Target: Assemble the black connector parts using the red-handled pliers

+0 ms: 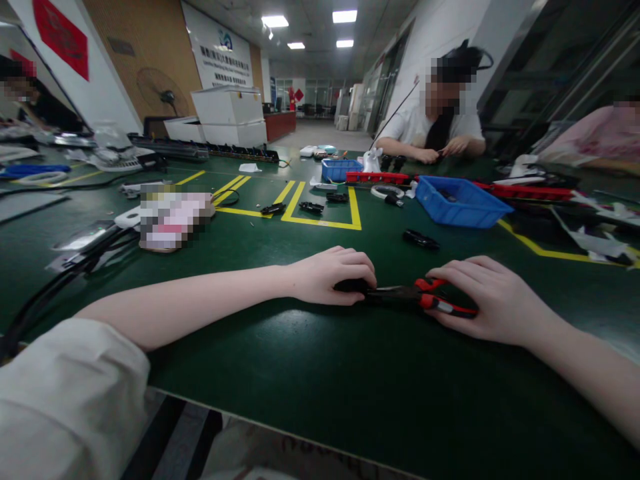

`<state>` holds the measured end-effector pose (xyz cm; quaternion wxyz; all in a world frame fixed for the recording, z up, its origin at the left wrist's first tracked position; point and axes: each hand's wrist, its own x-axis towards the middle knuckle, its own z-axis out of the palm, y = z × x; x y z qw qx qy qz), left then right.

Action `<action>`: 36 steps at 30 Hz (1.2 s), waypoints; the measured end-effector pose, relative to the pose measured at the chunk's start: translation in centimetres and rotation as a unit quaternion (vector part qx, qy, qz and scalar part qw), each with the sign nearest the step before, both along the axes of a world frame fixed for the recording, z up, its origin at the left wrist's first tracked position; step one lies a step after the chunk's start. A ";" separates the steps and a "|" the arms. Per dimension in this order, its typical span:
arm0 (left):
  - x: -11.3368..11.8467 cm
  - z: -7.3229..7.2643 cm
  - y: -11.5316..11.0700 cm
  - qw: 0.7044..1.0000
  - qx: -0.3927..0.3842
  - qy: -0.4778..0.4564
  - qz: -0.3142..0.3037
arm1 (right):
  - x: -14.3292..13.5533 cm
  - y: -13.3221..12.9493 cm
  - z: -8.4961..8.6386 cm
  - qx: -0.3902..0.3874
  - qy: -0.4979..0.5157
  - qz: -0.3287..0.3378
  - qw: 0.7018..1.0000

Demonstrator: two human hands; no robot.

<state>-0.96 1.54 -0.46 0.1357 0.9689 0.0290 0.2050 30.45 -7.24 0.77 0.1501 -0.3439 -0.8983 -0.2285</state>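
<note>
Right hand [493,300] gripping red-handled pliers [425,298], left hand [330,275] on small black part [350,286]

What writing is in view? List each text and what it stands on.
Nothing can be read.
White wall board: a logo and rows of characters, too small and blurred.
Red wall signs: no legible characters.
Pliers in the right hand: no visible marking.
Black part under the left hand: no label visible.

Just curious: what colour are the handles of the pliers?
Red with black, on the pliers under the right hand; head view.
</note>
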 end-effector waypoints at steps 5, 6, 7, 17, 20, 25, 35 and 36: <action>0.0 -0.2 0.0 1.000 0.011 -0.006 0.006 | 0.1 0.2 -0.1 -0.018 0.020 -0.004 1.000; 0.0 -0.3 0.0 1.000 0.015 -0.012 0.006 | 0.1 0.2 -0.1 -0.020 0.021 -0.004 1.000; 0.0 -0.3 0.0 1.000 0.022 -0.019 0.007 | 0.1 0.2 -0.1 -0.021 0.021 -0.004 1.000; 0.0 -0.4 -0.1 0.998 0.054 -0.009 0.044 | 0.0 0.2 -0.1 -0.043 0.037 -0.032 0.998; 0.0 -0.6 0.0 0.998 0.037 -0.005 0.042 | 0.1 0.2 -0.2 -0.044 0.033 -0.035 0.998; 0.0 -0.7 0.2 1.000 -0.007 -0.010 0.029 | 0.1 0.0 -0.3 -0.013 0.020 -0.036 0.999; -0.1 -0.5 0.0 0.997 -0.071 -0.007 0.030 | -0.5 -0.5 0.2 0.089 -0.004 -0.022 0.996; -0.1 -0.5 0.0 0.997 -0.072 -0.007 0.029 | -0.5 -0.5 0.2 0.087 -0.002 -0.022 0.996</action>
